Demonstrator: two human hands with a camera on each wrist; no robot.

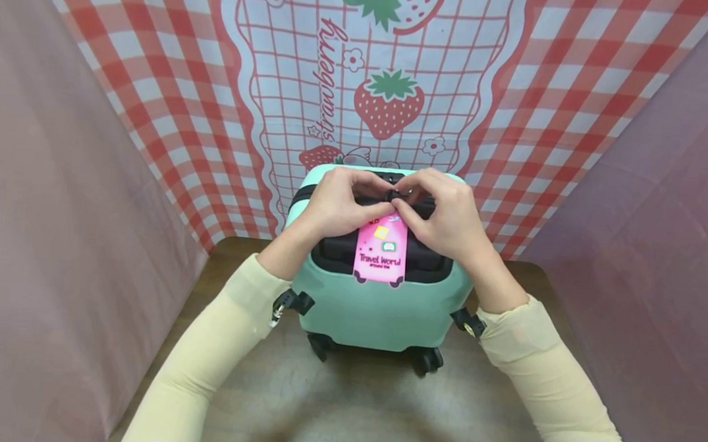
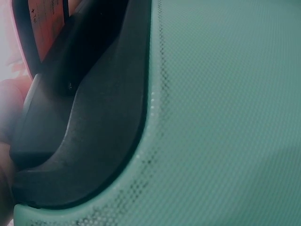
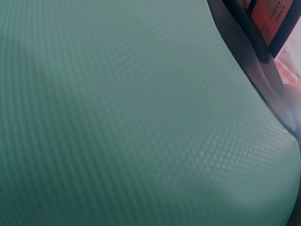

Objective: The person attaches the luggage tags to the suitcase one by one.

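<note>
A mint green suitcase [image 1: 379, 318] stands upright with a black recessed top panel. Against that panel hangs a pink luggage tag [image 1: 381, 256], printed "Travel World" and shaped like a small suitcase. Both hands meet above the tag at its dark strap [image 1: 394, 195]. From the left, the left hand [image 1: 344, 204] pinches the strap between thumb and forefinger; the right hand [image 1: 446, 208] does the same from the right. In the left wrist view the tag's back [image 2: 49, 28] shows an orange-red card in a dark frame. The right wrist view shows mostly the suitcase's textured shell [image 3: 141, 117].
The suitcase rests on a brown wooden surface [image 1: 263, 401] on black wheels [image 1: 425, 361]. Behind it hangs a checked cloth [image 1: 391, 58] with strawberries. Plain pinkish curtains [image 1: 76, 202] close in both sides. Small black wrist cameras [image 1: 291, 302] sit near the suitcase's sides.
</note>
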